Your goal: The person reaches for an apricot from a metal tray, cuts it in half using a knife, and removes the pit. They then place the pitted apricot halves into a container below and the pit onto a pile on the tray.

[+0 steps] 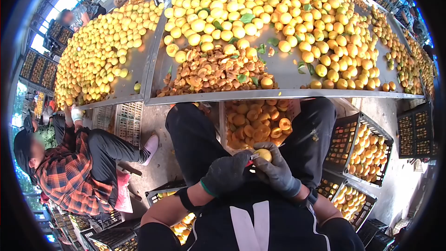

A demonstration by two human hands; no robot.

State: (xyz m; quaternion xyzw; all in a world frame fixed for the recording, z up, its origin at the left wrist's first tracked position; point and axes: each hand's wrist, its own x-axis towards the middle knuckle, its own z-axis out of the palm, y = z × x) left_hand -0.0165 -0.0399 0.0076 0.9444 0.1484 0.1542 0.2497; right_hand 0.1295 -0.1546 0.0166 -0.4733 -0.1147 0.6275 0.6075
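Note:
My left hand (226, 173), in a dark glove with a green cuff edge, is closed round a small tool with a red part, its tip against a yellow fruit. The whole yellow fruit (264, 155) sits in the fingers of my right hand (278, 174), gloved in grey. Both hands meet above my lap. Just beyond them, between my knees, a crate holds halved orange fruit (258, 123). On the metal table (209, 96) past my knees lies a heap of brown-orange pieces (213, 70), with many whole yellow fruits (227, 0) behind it.
Crates of fruit (369, 153) stand at my right, and another (183, 227) is by my left side. A person in a plaid shirt (72, 172) sits at the left. More people are beyond the table. The table's metal edge runs above my knees.

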